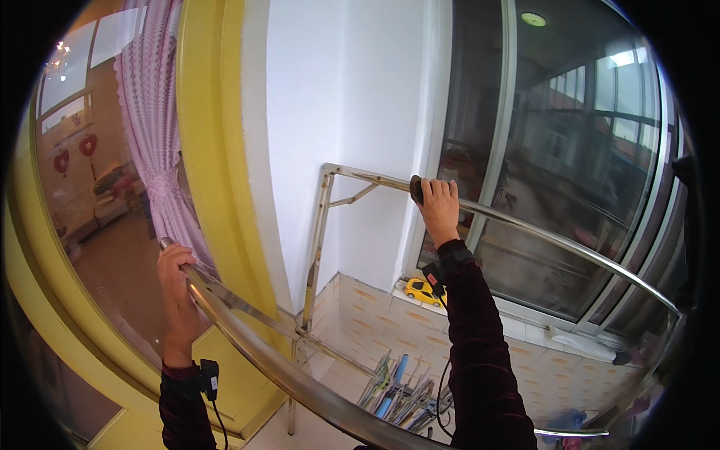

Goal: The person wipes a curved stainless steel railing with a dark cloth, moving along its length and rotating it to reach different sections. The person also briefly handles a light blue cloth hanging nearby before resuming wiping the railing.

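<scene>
While left hand [176, 264] grips one rail [296, 388], right hand [441, 208] grips second rail [559, 238].

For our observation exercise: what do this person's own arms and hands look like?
The sleeves are dark maroon and velvety. Black wrist straps each carry a black box and cable; the right box has a red mark. The fingers are bare.

Left: pink patterned curtain [152, 112], yellow frame [214, 150]. Far: white wall [304, 90]; yellow toy car [421, 292]; cream tiles [525, 361] flecked orange. Near: silver rail [304, 390], dark maroon sleeves [484, 337].
</scene>
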A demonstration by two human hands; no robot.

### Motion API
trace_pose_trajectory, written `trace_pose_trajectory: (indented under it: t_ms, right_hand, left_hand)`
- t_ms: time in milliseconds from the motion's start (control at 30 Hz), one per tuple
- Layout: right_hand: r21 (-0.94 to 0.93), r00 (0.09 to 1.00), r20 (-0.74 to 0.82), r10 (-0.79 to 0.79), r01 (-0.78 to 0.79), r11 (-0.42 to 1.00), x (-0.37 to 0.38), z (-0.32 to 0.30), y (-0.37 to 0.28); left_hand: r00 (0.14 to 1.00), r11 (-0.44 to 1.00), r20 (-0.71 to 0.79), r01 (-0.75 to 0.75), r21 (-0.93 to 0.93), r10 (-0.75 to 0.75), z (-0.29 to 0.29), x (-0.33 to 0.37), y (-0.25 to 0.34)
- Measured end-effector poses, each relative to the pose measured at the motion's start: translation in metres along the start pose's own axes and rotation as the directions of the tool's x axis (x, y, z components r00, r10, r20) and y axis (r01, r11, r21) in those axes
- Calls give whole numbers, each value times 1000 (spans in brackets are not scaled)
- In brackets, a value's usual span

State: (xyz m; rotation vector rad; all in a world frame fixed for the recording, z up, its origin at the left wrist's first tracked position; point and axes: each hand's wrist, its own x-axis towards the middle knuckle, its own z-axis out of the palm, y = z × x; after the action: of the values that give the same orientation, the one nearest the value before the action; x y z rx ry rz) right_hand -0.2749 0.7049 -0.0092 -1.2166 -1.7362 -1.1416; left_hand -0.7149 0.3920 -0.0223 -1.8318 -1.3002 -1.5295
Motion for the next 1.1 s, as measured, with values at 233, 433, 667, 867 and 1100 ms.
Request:
trace_pose_trajectory:
  t_ms: [233,433,667,867,1100]
  right_hand:
    - [9,998,68,-15,15,1000,-46,-67,88]
    - [-82,998,52,-27,31,996,-97,-126,176]
    - [-161,996,84,16,-2,987,-153,-196,284]
    - [-195,983,132,128,-101,976,-202,-259,374]
    - [-391,914,177,366,-276,878,-245,-312,453]
  left_hand:
    - [997,993,-47,49,-104,-54,3,0,3]
    - [998,994,-30,45,-99,-49,4,-9,-38]
    - [995,980,-1,98,-174,-100,-1,-11,-57]
    - [991,954,18,130,-269,-130,-1,-9,-53]
    - [987,954,33,161,-255,-158,-1,-9,-56]
